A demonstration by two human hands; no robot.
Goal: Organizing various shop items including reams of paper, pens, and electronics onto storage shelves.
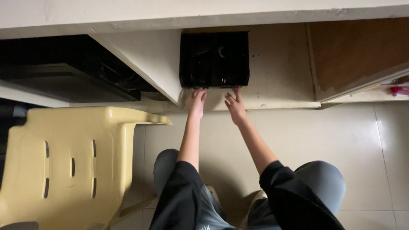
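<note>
sleeves: black, pushed up | trousers: grey | forearms bare

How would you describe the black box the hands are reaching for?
Look under the pale counter, in the open cupboard bay beside the slanted white panel. The black box sits there, slatted and dark, with the left hand and right hand at its front edge.

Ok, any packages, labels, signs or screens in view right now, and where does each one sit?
Possible package: small red thing at the far right edge on a pale ledge, too small to identify.
No labels, signs or screens show.
Both hands, left hand and right hand, reach the black box.
</note>
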